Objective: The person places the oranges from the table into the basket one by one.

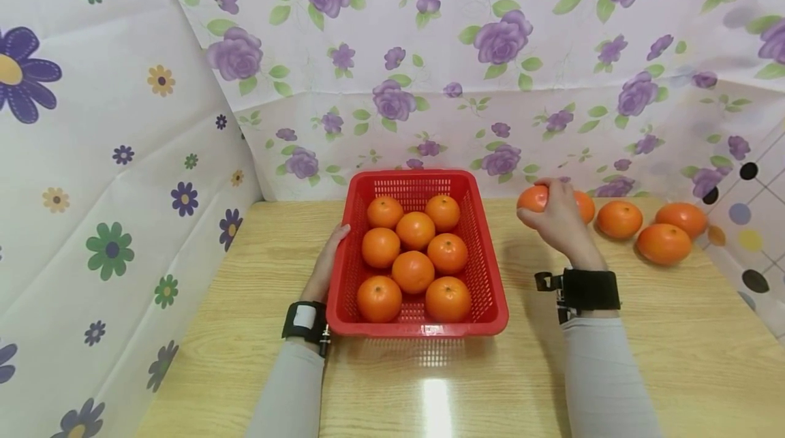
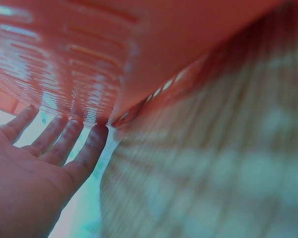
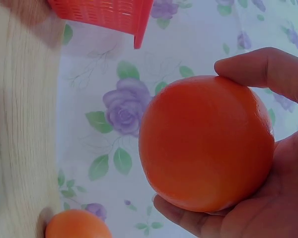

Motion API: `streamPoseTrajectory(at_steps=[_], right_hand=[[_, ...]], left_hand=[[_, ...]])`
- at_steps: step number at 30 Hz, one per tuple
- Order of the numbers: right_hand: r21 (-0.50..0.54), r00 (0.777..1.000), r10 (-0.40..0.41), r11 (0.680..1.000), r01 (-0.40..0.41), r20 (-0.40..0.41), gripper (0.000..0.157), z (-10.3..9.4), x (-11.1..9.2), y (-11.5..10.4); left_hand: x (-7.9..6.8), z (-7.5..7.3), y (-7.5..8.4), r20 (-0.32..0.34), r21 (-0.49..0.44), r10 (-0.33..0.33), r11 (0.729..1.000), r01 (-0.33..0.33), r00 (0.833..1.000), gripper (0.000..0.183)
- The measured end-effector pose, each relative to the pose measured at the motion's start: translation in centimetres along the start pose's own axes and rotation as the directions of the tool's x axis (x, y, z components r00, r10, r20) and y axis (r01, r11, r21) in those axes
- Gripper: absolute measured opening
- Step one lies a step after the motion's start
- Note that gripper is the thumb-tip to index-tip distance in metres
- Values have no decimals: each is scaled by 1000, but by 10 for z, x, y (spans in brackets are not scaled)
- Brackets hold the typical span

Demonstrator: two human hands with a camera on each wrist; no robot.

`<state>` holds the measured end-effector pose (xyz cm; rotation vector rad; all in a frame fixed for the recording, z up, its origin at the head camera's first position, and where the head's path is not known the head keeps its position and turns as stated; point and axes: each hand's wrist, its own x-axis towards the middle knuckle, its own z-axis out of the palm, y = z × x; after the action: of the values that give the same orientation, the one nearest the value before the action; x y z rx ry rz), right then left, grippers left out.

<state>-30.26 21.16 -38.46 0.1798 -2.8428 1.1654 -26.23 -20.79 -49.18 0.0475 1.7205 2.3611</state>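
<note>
A red plastic basket with slotted walls stands on the table, holding several oranges in its bottom. My left hand is at the basket's left side; in the left wrist view its fingers are extended, with the tips against the slotted wall. To the right of the basket, my right hand grips an orange between thumb and fingers, held above the table. Another orange is partly hidden behind this hand.
More loose oranges lie on the wooden table at the right, near the back. A flowered cloth hangs behind the table, with other patterned sheets along the left and right sides.
</note>
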Motion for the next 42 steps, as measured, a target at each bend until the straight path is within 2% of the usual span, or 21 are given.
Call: streamPoseTrajectory(at_steps=[4,10,18,32,42], right_hand=[[3,1000,3,1000,-3,8,74,0,-2,-4],[12,999,-42,999,42,-18,72,0,-6,-10],[18,997,-79,997,79,-17,72,6,-10,-18],[12,973,-230,973,230,-1,64,9,11,-74],[-20,966,-244,969,247,88,65,25,23,-95]], left_hand=[[0,1,1,11,-2,5,1000,-5,1000,62],[2,1,1,34,-18,18,1000,-18,999,62],[0,0,-2,40,21,5,1000,-6,999,59],[-1,-2,1,27,14,13,1000,-14,1000,58],[1,-3,-2,12,25,23,999,-24,1000,63]])
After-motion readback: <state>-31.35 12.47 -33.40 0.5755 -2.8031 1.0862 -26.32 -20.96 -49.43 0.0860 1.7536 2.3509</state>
